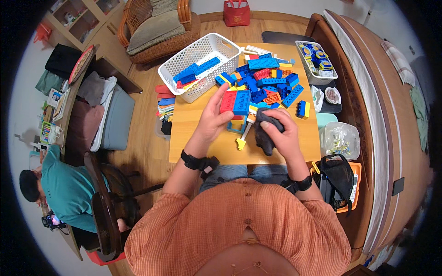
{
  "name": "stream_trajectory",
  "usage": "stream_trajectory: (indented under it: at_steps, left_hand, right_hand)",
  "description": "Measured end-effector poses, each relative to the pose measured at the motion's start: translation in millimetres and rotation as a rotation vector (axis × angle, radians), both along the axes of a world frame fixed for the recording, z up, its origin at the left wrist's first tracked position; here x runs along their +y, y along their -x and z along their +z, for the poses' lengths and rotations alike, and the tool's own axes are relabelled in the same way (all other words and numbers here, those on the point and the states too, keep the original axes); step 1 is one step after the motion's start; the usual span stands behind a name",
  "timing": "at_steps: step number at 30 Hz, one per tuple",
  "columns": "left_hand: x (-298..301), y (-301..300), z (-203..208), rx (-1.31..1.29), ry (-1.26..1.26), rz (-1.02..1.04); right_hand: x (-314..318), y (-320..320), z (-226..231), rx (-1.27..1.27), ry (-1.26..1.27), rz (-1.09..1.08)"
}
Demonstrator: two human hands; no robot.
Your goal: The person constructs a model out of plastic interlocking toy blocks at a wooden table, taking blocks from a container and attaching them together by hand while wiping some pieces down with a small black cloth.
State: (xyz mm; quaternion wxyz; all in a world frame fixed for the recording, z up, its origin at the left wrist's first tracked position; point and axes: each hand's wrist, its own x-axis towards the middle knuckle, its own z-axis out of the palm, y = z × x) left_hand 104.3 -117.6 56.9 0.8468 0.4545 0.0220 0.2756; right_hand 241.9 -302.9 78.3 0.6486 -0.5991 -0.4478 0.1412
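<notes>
My left hand (211,118) grips joined toy building bricks (235,102), red on the left and blue on the right, held up over the wooden table (189,142). A dark grey cloth (267,138) is bunched in my right hand (282,128), close to the bricks' right side. Under and beside the bricks are a blue frame-like piece (236,126) and a yellow-tipped white piece (241,143), partly covered by my hands and the bricks. Beyond my hands lies a heap of loose bricks (271,82), mostly blue with some red, yellow and orange.
A white perforated basket (191,95) with several bricks inside stands at the table's far left. To the right are a basket of blue-yellow packets (317,57), a clear tub (340,140) and a black bag (338,177). At left, another person (69,184) sits at a desk.
</notes>
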Motion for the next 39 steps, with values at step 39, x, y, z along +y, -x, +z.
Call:
stream_trajectory:
  at_steps: [39]
  left_hand:
    - [-31, 34, -17, -0.061, 0.185, 0.055]
  right_hand:
    - [29, 22, 4, -0.032, 0.187, 0.011]
